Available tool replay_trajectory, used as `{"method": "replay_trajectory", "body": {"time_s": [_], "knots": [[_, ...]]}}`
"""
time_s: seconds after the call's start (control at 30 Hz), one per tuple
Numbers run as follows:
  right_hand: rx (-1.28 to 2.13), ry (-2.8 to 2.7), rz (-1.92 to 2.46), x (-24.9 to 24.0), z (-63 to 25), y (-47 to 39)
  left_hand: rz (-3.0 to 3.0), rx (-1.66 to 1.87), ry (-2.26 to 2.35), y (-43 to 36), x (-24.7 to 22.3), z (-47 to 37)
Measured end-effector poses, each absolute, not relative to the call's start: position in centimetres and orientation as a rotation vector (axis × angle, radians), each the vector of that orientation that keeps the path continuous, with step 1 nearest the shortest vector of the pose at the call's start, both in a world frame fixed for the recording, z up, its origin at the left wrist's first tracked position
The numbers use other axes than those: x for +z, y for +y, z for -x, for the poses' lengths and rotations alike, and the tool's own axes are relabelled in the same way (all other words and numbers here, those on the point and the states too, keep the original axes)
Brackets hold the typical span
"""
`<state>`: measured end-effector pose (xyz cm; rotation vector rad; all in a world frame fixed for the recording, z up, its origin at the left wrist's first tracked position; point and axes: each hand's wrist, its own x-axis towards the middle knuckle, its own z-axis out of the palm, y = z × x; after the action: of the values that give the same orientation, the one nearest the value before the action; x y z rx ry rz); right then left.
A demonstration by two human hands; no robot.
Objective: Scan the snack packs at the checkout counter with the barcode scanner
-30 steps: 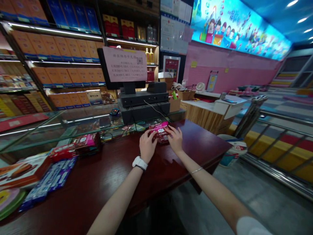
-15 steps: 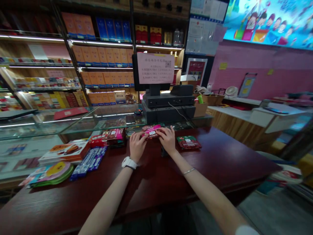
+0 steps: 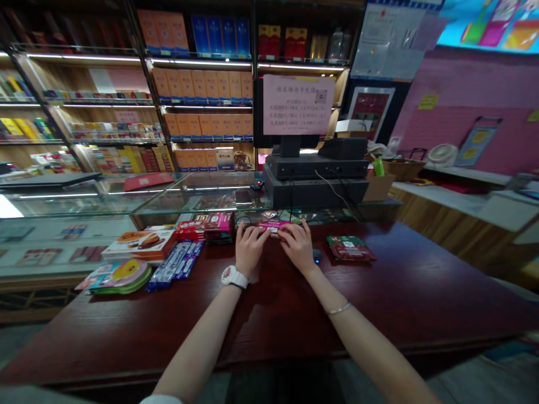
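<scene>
Both hands are at a pink packet (image 3: 274, 225) near the back edge of the dark red table (image 3: 278, 314). My left hand (image 3: 250, 247), with a white watch on its wrist, has its fingers closed on the packet's left end. My right hand (image 3: 298, 244) grips the right end. Left of them lies a stack of red and pink packets (image 3: 219, 226). To the right, a green and brown packet (image 3: 349, 248) lies flat, and a dark mouse (image 3: 316, 256) with a blue light is beside my right hand.
Blue-wrapped bars (image 3: 176, 264), an orange and white box (image 3: 141, 244) and round-topped colourful packs (image 3: 122, 277) lie on the left. Behind stand a glass counter (image 3: 202, 193), a monitor with a pink paper sign (image 3: 297, 105) and stocked shelves.
The view has turned left. The pink packet has come down between my hands and sits flatter, and my right hand has moved off the dark mouse, which now shows.
</scene>
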<state>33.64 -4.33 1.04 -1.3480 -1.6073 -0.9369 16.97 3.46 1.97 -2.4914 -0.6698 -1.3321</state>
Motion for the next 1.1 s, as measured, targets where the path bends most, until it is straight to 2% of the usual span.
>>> {"method": "replay_trajectory", "body": {"time_s": [0.2,0.33,0.53,0.73,0.83,0.97,1.1], "knots": [[-0.582,-1.57,1.311,0.6,-32.0,-3.7,2.793,-1.532,-0.854,6.3,1.7,-15.4],[-0.482,-1.522,1.351,0.1,-32.4,-3.5,2.891,-1.646,-0.935,7.7,1.7,-14.8],[-0.7,-1.584,1.343,-0.4,-31.8,-4.1,2.941,-1.637,-0.948,8.2,1.7,-15.0],[-0.931,-1.669,1.422,-0.8,-31.1,-3.9,3.14,-2.014,-1.275,7.3,1.5,-15.9],[-0.994,-1.72,1.425,-1.1,-31.3,-3.7,3.3,-1.976,-1.138,6.3,1.4,-16.6],[-0.974,-1.767,1.38,-1.4,-31.3,-3.8,3.301,-1.927,-1.336,6.1,0.5,-17.7],[-0.835,-1.848,1.362,-1.7,-31.0,-3.7,3.337,-2.222,-1.647,7.2,-0.2,-17.9]]}}
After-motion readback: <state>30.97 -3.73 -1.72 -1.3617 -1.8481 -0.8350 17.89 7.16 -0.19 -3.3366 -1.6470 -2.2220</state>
